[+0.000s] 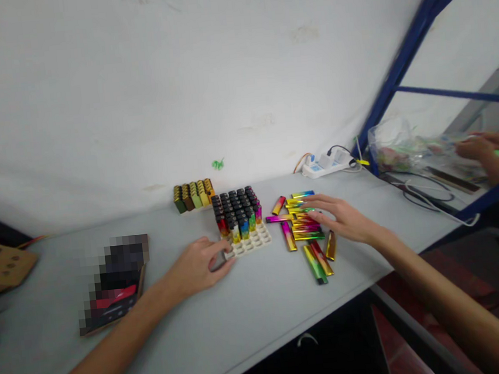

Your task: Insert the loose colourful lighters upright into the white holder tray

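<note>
A: Hands?
B: Our left hand (202, 265) pinches the tray (249, 248) at its near left corner. Our right hand (338, 219), fingers spread, is over loose lighters (308, 235) toward the desk's (228, 330) right edge; contact unclear to us.
A: Upright lighters (236, 212)?
B: In the tray's far rows.
A: Writing?
B: Dark print on the carton (6, 272), desk's left end; too small for us.

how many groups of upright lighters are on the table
2: a black-topped group in the white tray by the left hand, and a gold-topped group farther back and to the left, near the wall. Within each, some may be hidden.
</note>
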Demonstrator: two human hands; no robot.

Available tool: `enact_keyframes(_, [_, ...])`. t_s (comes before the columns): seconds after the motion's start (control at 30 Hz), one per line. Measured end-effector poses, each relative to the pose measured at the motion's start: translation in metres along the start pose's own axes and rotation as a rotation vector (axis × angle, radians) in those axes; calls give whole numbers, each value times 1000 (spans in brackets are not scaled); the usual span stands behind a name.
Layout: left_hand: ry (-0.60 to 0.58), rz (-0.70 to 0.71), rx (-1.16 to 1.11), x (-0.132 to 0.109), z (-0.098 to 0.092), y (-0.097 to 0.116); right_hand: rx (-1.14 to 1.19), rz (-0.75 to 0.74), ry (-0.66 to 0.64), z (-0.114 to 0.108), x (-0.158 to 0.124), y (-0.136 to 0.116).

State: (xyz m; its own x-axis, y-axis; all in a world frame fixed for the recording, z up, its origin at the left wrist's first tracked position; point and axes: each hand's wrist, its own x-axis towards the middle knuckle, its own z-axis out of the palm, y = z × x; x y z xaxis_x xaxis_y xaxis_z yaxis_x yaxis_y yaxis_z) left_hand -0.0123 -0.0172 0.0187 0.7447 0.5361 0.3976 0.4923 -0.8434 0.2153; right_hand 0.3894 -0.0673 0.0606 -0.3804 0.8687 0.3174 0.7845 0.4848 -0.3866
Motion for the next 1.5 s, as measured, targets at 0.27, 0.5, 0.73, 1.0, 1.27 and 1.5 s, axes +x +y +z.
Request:
enact_keyframes(0.27, [-6,-17,7,1,0,0,-126,-43,-143,10,-75,-19])
enact_keyframes(0.5, [-14,-18,-7,1,0,0,-269,-31,-154,47,-56,-35])
enact_keyframes(0.73, [-11,-21,12,-1,1,-1,-145,-5,-21,35,-29,-32])
enact_keyframes(1.0, [-15,-27,24,1,0,2,-175,-162,-159,-7,-56,-3])
enact_keyframes(1.27, [1,2,6,-1,0,0,-55,-140,-223,0,-42,-12])
enact_keyframes(1.5, [13,12,13,0,1,0,352,130,-50,9,-16,-43])
